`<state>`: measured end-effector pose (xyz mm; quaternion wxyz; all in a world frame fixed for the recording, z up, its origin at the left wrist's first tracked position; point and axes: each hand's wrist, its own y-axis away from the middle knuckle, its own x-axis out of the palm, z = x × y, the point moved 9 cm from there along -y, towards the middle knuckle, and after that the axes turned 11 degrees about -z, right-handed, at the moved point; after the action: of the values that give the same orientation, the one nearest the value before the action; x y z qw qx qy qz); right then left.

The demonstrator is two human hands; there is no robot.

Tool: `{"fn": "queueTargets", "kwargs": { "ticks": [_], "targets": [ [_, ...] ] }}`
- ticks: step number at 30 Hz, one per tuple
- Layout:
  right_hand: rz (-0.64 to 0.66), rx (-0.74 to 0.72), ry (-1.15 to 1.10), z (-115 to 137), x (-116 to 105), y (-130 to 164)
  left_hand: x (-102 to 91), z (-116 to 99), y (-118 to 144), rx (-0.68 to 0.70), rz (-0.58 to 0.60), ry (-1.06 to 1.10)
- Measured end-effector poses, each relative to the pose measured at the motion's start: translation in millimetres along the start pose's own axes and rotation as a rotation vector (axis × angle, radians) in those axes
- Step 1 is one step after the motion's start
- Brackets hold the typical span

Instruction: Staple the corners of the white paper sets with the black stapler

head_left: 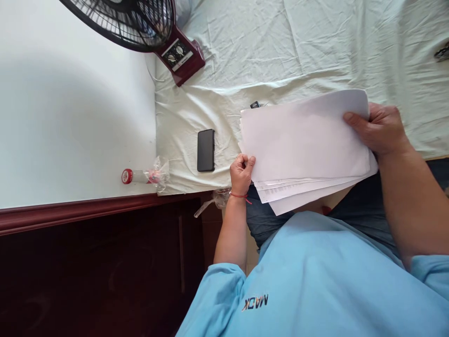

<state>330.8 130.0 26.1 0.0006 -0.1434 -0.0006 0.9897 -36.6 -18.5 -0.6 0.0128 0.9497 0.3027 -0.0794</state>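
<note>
A loose stack of white paper sheets spans the space between my hands, over the table edge and my lap. My left hand pinches its left side, thumb on top and fingers curled. At the far right corner my right hand grips the stack, its thumb pressed on the top sheet and its fingers hidden underneath. The top sheet looks blank. Lower sheets fan out toward me, and some show faint printed lines along their edges.
A pale green cloth covers the bed or table ahead. On it lie a black phone and a small dark object beside the papers. A dark red fan stands at the back left. A red-capped bottle lies on the white surface.
</note>
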Motion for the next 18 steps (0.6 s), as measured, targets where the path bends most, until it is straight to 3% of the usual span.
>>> {"fn": "queueTargets", "kwargs": {
  "ticks": [12,18],
  "targets": [
    [0.000,-0.009,0.015,-0.1,0.3,0.2,1.8,-1.0,0.9,-0.068,-0.049,-0.033],
    [0.014,-0.002,0.002,-0.9,1.5,-0.5,-0.7,-1.8,-0.5,-0.031,-0.069,0.030]
  ]
}}
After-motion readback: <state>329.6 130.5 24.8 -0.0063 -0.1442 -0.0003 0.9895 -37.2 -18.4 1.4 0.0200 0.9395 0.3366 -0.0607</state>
